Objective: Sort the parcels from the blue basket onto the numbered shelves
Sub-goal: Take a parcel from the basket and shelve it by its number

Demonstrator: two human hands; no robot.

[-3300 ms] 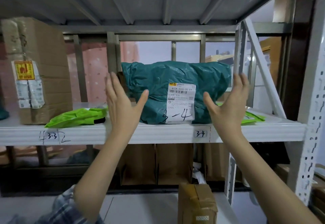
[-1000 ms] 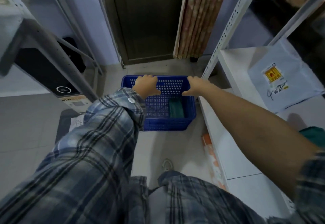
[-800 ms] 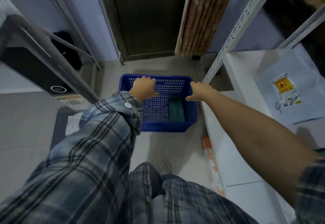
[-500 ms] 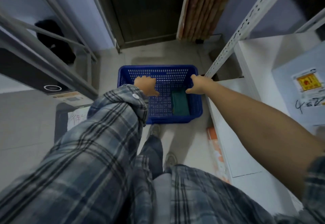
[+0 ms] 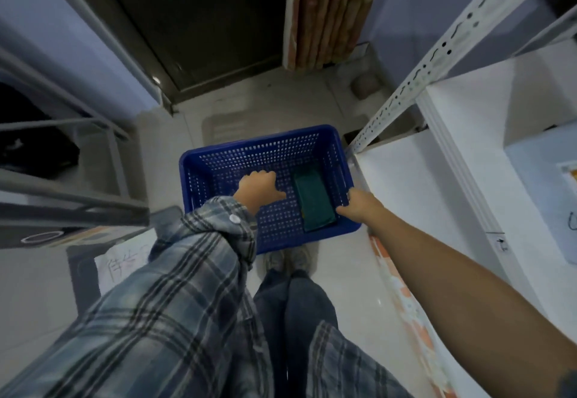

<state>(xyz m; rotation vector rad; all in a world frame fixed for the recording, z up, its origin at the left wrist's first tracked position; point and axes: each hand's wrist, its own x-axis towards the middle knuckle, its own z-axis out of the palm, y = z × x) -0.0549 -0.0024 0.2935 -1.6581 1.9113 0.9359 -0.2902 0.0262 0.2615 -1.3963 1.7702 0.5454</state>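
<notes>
Plaid sleeve low in frame, both hands reaching down over the blue basket (image 5: 268, 160).
Left hand (image 5: 257, 191) hovers mid-basket, fingers loosely curled, holding nothing; right hand (image 5: 359, 205) sits at the right rim, grip unclear. Green parcel (image 5: 313, 199) lies flat against the right wall, so a snatch could catch the mesh or slip; beyond, white shelf (image 5: 415, 179).

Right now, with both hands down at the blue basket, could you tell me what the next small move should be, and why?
Probably bring the right hand inward from the basket rim onto the green parcel and grip it. It looks like the only parcel in the basket, lying flat along the right wall, just beside that hand. The left hand hovers over bare basket floor, farther from it.
</notes>
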